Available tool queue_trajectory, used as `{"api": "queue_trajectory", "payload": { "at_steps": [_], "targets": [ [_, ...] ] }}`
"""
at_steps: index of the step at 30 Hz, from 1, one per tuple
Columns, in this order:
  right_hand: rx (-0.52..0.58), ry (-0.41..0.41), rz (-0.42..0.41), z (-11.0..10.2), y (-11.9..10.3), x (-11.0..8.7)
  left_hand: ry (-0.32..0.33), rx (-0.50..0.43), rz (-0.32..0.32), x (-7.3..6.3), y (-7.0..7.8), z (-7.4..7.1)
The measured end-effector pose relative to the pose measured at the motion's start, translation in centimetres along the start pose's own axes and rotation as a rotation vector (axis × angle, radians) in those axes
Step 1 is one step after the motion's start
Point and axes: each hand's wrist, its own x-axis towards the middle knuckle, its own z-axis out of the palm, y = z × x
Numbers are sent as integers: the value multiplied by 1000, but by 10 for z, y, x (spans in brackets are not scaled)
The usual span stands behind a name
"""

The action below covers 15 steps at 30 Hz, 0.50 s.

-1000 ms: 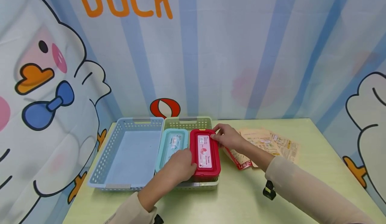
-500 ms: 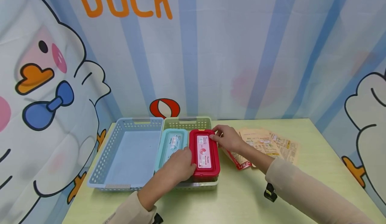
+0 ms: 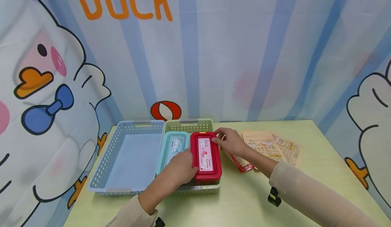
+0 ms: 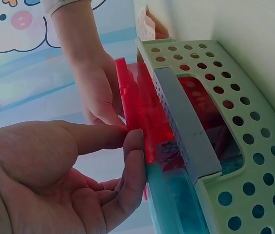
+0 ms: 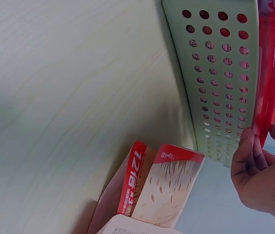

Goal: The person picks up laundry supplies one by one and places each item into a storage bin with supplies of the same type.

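Note:
A red lidded plastic box (image 3: 205, 154) with a pink label sits in the right part of a green perforated basket (image 3: 201, 121), its top rising above the basket's near rim. Beside it on the left lies a similar teal lidded box (image 3: 175, 143), partly covered by my left hand (image 3: 181, 167). That hand pinches the red lid (image 4: 131, 100) at the near left corner between thumb and fingers. At the far right corner, my right hand (image 3: 231, 142) grips the lid's edge, thumb on top and fingers on the outer side, as the right wrist view shows.
A blue perforated basket (image 3: 137, 159) with nothing in it stands against the green one on the left. Several beige and red printed packets (image 3: 264, 143) lie on the pale table (image 3: 314, 172) to the right. A printed curtain (image 3: 220, 50) hangs behind the table.

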Motion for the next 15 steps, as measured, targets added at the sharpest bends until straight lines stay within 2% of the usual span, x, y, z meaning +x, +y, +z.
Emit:
{"api": "queue_trajectory", "payload": {
  "at_steps": [10, 15],
  "targets": [
    [30, -50, 34, -7, -5, -13, -20, 13, -3, 3, -1, -3],
    [67, -105, 12, -15, -10, -21, -3, 50, 3, 5, 0, -6]
  ]
}}
